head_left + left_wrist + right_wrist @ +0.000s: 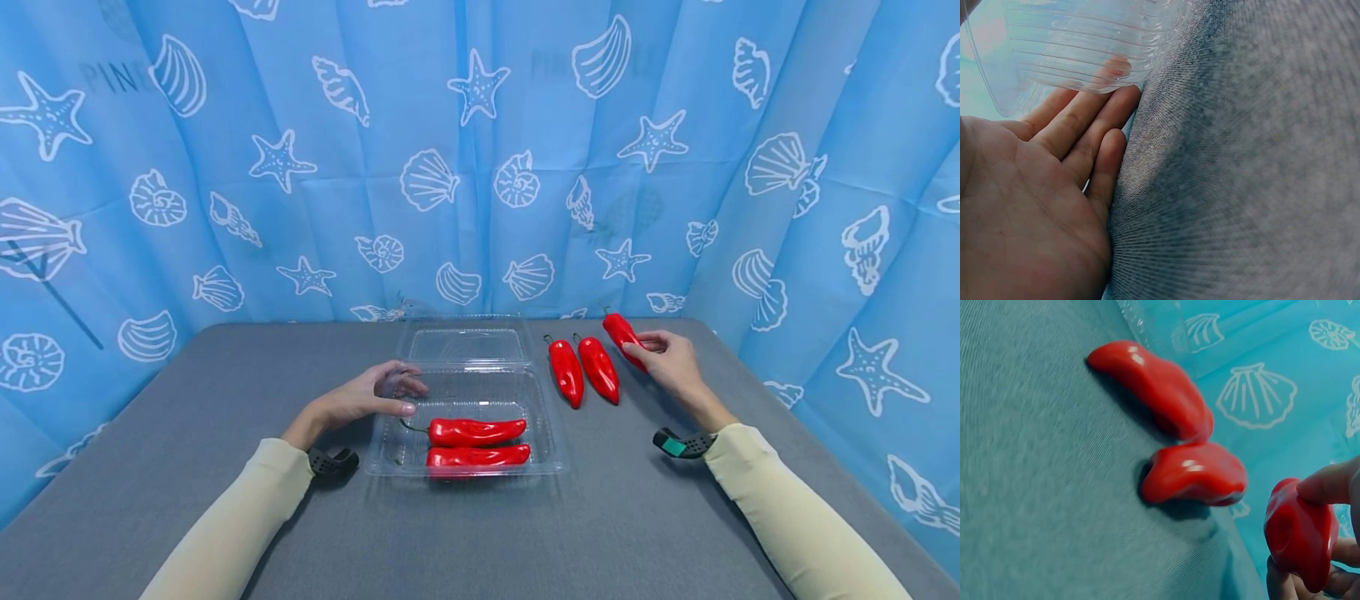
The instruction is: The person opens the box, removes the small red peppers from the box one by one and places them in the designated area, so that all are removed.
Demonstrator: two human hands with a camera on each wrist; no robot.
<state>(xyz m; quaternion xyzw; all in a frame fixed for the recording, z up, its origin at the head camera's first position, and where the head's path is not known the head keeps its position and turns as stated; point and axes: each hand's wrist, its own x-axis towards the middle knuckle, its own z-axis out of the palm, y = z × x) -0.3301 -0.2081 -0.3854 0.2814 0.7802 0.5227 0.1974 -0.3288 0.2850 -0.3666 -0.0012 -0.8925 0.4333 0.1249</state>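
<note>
A clear plastic clamshell box (551, 433) lies with its lid laid back on the grey table. Inside its near half are two red peppers (477, 432), (480, 456) side by side. At the box's left wall my left hand (367, 392) rests with fingers loosely extended; the left wrist view has the fingertips against the ribbed plastic. My right hand (672, 364) pinches a red pepper (1300, 531) between thumb and fingers, to the right of two more red peppers (566, 372), (597, 369) on the table.
The box's lid (465, 343) lies toward the table's back edge. A blue curtain (480, 167) with white shells and starfish hangs behind and to the right. Grey tabletop (465, 542) stretches in front of the box.
</note>
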